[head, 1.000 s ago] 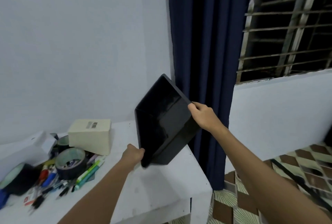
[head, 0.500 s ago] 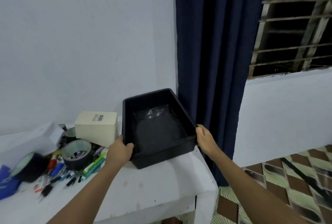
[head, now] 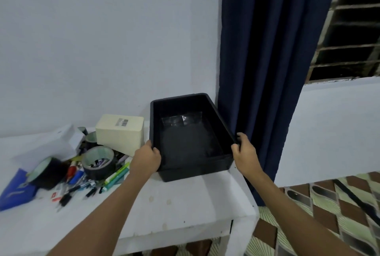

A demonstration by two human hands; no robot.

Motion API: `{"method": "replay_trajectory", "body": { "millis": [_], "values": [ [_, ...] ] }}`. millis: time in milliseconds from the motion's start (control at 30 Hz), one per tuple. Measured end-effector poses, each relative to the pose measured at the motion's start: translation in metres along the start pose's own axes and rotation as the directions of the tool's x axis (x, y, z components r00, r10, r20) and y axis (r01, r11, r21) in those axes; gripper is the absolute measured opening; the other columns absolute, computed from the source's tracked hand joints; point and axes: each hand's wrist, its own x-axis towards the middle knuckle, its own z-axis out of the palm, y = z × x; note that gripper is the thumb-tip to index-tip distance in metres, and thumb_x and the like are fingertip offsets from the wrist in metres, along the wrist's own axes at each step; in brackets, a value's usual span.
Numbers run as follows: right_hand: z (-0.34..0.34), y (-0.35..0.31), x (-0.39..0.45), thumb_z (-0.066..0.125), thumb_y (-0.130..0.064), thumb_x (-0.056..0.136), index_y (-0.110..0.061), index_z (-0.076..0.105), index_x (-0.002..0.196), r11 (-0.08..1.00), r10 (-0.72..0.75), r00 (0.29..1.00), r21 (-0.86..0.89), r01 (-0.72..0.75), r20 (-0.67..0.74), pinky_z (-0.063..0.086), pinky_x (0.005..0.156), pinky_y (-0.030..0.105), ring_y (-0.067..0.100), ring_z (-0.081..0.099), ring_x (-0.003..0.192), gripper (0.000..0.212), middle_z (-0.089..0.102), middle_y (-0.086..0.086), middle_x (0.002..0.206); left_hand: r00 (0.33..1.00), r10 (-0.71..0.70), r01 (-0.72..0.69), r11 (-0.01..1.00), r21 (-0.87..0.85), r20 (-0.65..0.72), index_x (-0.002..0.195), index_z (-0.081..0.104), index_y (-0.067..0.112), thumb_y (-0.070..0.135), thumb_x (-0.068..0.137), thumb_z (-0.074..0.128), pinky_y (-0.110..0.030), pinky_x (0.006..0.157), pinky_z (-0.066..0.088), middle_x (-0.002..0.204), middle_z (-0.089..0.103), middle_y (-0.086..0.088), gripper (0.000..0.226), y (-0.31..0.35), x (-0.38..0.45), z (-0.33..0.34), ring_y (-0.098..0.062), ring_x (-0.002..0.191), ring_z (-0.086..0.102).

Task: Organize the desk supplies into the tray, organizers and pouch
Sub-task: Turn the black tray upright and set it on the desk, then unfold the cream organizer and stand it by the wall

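Observation:
An empty black plastic tray [head: 191, 171] sits upright at the right end of the white desk [head: 164, 210], against the wall. My left hand [head: 146, 159] grips its near left rim and my right hand [head: 244, 153] grips its near right corner. To the left lies a heap of pens and markers [head: 88, 179], a grey tape roll [head: 98, 162], a black tape roll [head: 48, 171], a cream box-shaped organizer [head: 120, 132] and a blue pouch [head: 15, 190].
A white box or paper [head: 53, 144] lies behind the heap. A dark blue curtain [head: 265, 70] hangs just right of the tray. The desk's right edge drops to a patterned tiled floor [head: 329, 214]. A barred window [head: 353, 29] is at upper right.
The tray was tilted in the air a second ago; both hands have brought it down flat onto the desk's right end. The view has swung left.

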Motion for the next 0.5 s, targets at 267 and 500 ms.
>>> {"method": "replay_trajectory", "body": {
  "millis": [267,500],
  "values": [
    [0.029,-0.063,0.02,0.049,-0.009,0.094,-0.005,0.045,0.136,0.904,-0.349,0.929,-0.216,0.368,0.121,0.022,0.106,0.019,0.022,0.039,0.132,0.043,0.05,0.009,0.137,0.996,0.025,-0.014,0.992,0.127,-0.09,0.114,0.061,0.005,0.031,0.091,0.046,-0.034,0.079,0.044,0.116,0.063,-0.016,0.037,0.005,0.03,-0.066,-0.034,0.104,0.058],
    [0.113,-0.159,0.044,0.053,-0.019,0.093,-0.01,0.046,0.136,0.874,-0.434,0.812,-0.036,0.485,0.391,0.038,0.109,0.034,0.018,0.045,0.129,0.045,0.049,0.005,0.139,0.994,-0.038,0.047,0.995,0.085,-0.102,0.116,0.06,0.001,0.024,0.089,0.053,-0.031,0.079,0.039,0.121,0.059,-0.016,0.036,-0.038,0.082,-0.129,-0.032,0.112,0.053]
  ]
}}
